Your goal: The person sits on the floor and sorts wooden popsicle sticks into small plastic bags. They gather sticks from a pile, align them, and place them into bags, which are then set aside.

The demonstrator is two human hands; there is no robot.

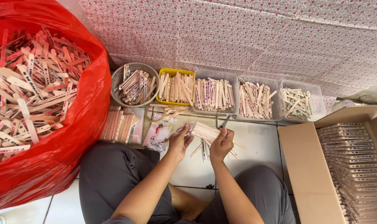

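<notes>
I sit cross-legged on a tiled floor. My left hand (179, 141) and my right hand (221, 143) together hold a bundle of flat wooden sticks (205, 131) in a clear plastic sleeve, the left at its near-left end, the right pinching its right side. A few loose sticks (203, 150) lie on the floor just under my hands.
A big red plastic bag (68, 137) full of printed sticks fills the left. A round grey basket (119, 79), a yellow tub (176, 71) and three clear tubs (257, 81) of sticks line the patterned wall. Packed bundles (120, 124) lie nearby; a cardboard box (304, 166) of packed bundles stands at right.
</notes>
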